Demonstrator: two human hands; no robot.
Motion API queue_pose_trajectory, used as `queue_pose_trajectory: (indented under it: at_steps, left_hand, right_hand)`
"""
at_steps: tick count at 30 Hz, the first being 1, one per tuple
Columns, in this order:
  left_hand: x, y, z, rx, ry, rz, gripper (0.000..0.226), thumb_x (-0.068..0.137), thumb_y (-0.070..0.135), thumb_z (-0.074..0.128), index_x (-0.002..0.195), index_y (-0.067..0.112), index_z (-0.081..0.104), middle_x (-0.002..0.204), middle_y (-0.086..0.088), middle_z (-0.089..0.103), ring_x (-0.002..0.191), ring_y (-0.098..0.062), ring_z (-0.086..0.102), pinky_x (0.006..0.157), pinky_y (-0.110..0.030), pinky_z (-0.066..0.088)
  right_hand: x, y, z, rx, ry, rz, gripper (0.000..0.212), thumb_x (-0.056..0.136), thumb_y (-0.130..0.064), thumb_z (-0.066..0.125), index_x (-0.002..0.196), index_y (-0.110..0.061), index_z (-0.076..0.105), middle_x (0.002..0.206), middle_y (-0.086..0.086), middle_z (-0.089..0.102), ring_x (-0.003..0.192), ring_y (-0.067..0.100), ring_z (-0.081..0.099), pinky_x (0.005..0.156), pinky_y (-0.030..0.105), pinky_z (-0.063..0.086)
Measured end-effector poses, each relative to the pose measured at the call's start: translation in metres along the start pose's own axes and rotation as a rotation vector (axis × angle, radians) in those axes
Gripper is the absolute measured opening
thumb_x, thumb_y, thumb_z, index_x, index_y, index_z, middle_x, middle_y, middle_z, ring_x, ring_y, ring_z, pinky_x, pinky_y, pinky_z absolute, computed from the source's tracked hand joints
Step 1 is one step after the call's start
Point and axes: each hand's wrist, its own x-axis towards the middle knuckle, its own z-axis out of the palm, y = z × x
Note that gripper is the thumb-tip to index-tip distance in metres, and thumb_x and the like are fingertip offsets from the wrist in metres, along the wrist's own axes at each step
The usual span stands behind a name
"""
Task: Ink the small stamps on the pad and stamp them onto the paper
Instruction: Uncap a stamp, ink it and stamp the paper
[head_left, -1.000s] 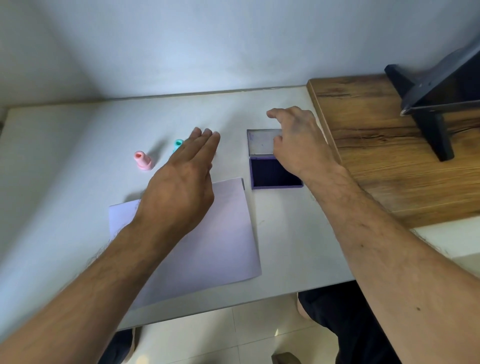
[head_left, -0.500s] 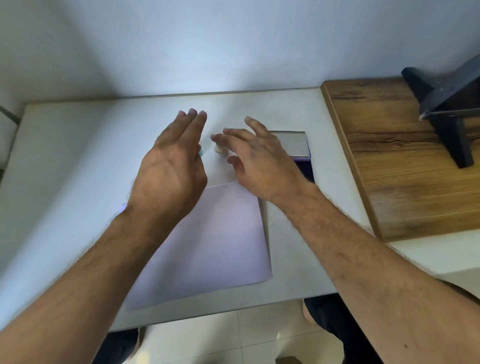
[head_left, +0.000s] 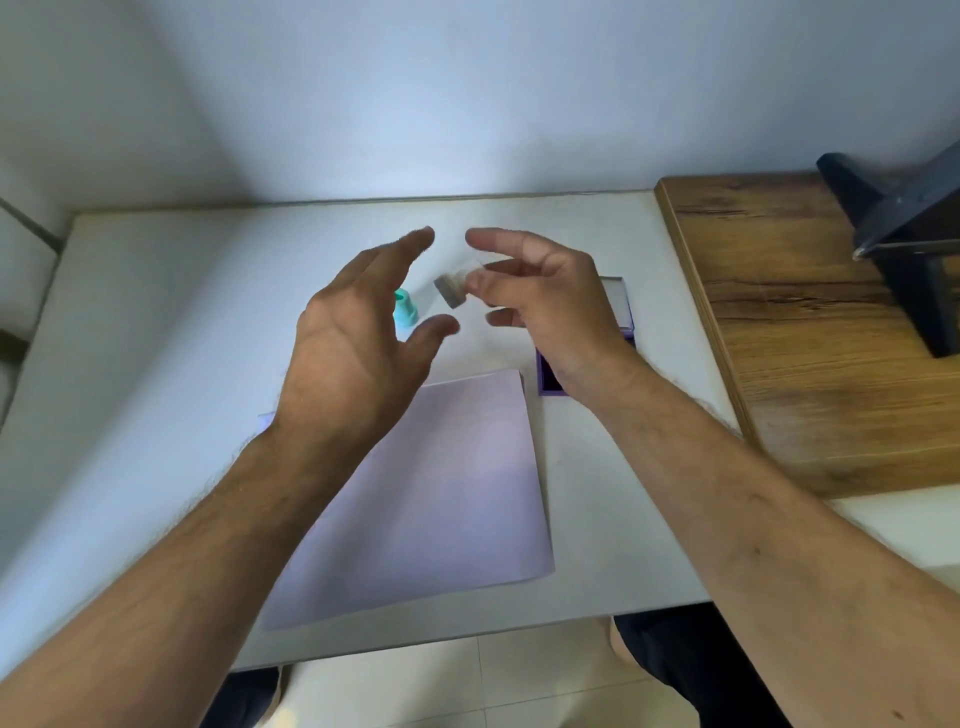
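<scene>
My right hand (head_left: 545, 306) holds a small pale stamp (head_left: 451, 289) in its fingertips, lifted above the table with its grey face turned left. My left hand (head_left: 353, 353) hovers open just left of it, fingers spread, holding nothing. A teal stamp (head_left: 406, 312) stands on the table, partly hidden behind my left hand. The open purple ink pad (head_left: 550, 376) lies mostly hidden under my right wrist, its lid (head_left: 618, 306) showing behind. The pale lilac paper (head_left: 441, 493) lies flat in front, below both hands. No pink stamp shows.
The white table (head_left: 156, 338) runs to a wall behind. A wooden board (head_left: 810, 338) lies on the right, with a dark stand (head_left: 904, 249) on its far corner. My legs and the floor tiles show below the table's front edge.
My right hand has picked the pale stamp up off the table and turned it sideways. My left hand has turned and spread open beside it. The view has shifted left.
</scene>
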Motion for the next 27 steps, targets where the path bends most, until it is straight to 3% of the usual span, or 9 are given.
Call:
queue_pose_trajectory:
  at_steps: [4,7,16,21,27]
  left_hand:
    - [0.0001,0.0029,-0.0003,-0.259,0.024,-0.112,0.036,0.077,0.026,0.083,0.110,0.031,0.070,0.096,0.018,0.073,0.084,0.006,0.070,0.079,-0.014,0.055]
    - [-0.0006,0.0047,-0.0015,-0.322,0.042,-0.116,0.033,0.073,0.025,0.086,0.103,0.031,0.071,0.091,0.022,0.072,0.078,0.011,0.069,0.072,-0.007,0.052]
    - [0.0013,0.0043,-0.0027,-0.384,0.053,-0.250,0.036,0.070,0.029,0.088,0.104,0.025,0.077,0.083,0.020,0.073,0.075,0.008,0.070,0.076,-0.010,0.054]
    - [0.0034,0.0034,-0.0030,-0.461,0.034,-0.304,0.037,0.067,0.025,0.089,0.102,0.022,0.078,0.082,0.015,0.076,0.079,0.006,0.071,0.080,-0.014,0.055]
    - [0.0073,-0.0016,-0.0031,-0.547,-0.003,-0.350,0.034,0.065,0.026,0.090,0.097,0.025,0.079,0.078,0.014,0.077,0.073,-0.004,0.073,0.074,-0.019,0.058]
  right_hand:
    - [0.0000,-0.0020,-0.0030,0.247,-0.140,0.136,0.016,0.085,-0.014,0.072,0.100,-0.007,0.077,0.079,0.010,0.074,0.067,0.021,0.066,0.068,0.033,0.056]
    - [-0.0003,-0.0017,-0.0030,0.274,-0.172,0.171,0.021,0.086,-0.021,0.073,0.092,-0.001,0.076,0.076,0.014,0.073,0.064,0.023,0.066,0.064,0.033,0.056]
    - [0.0000,-0.0011,-0.0036,0.345,-0.209,0.201,0.016,0.086,-0.018,0.074,0.084,-0.002,0.075,0.076,0.015,0.074,0.069,0.024,0.070,0.065,0.030,0.058]
    - [0.0018,0.0014,-0.0046,0.382,-0.214,0.199,0.016,0.086,-0.012,0.073,0.094,0.001,0.075,0.083,0.017,0.075,0.075,0.028,0.073,0.067,0.032,0.059]
    - [0.0026,0.0025,-0.0056,0.412,-0.240,0.157,0.012,0.087,-0.007,0.071,0.097,-0.003,0.075,0.090,0.018,0.075,0.081,0.028,0.074,0.072,0.033,0.060]
